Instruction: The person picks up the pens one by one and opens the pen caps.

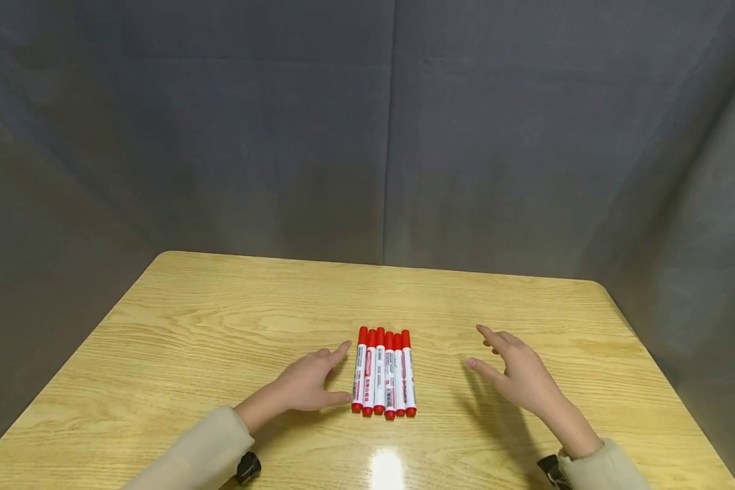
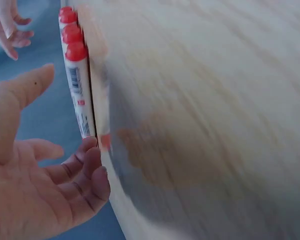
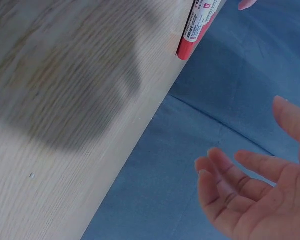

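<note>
The left hand holds nothing, thumb and fingers wide apart, its thumb tip right by the markers, though whether they touch I cannot tell. The six markers, red at both ends, lie side by side on the counter. Farther right, the right hand hovers well apart from them, thumb and fingers wide, holding nothing.

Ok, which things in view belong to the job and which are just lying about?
Likely the job:
six red-and-white markers, side by side
left hand, beside them
right hand, farther off

Likely just surroundings:
wooden table
dark curtain behind it
black wrist gear
</note>
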